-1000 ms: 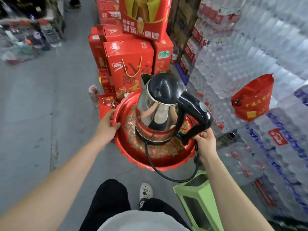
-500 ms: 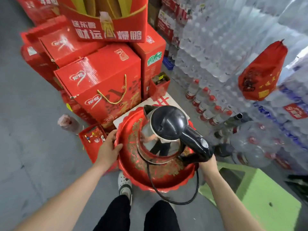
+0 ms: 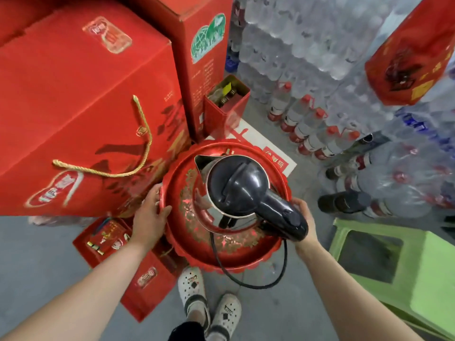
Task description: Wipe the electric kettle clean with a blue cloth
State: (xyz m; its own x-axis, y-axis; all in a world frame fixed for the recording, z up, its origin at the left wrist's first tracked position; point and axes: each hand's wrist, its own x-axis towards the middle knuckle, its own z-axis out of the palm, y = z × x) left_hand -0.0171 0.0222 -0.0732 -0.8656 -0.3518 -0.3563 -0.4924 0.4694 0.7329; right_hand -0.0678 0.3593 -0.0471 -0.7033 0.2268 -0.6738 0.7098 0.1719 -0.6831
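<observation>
A steel electric kettle (image 3: 236, 185) with a black lid and black handle stands in a round red tray (image 3: 177, 232) with gold patterns. My left hand (image 3: 150, 212) grips the tray's left rim. On the right side, my right hand (image 3: 304, 220) holds the tray's rim below the kettle's handle, partly hidden by it. A black power cord (image 3: 256, 283) hangs in a loop below the tray. No blue cloth is in view.
Large red gift boxes (image 3: 86, 107) are stacked at the left, smaller red boxes (image 3: 103, 238) on the floor below. Packs of water bottles (image 3: 320, 57) fill the right. A green plastic stool (image 3: 403, 271) stands at the lower right. My feet in white shoes (image 3: 209, 301) are on grey floor.
I have carried the tray and kettle forward, close to the red boxes, and the view now looks more steeply down. Both hands keep their hold.
</observation>
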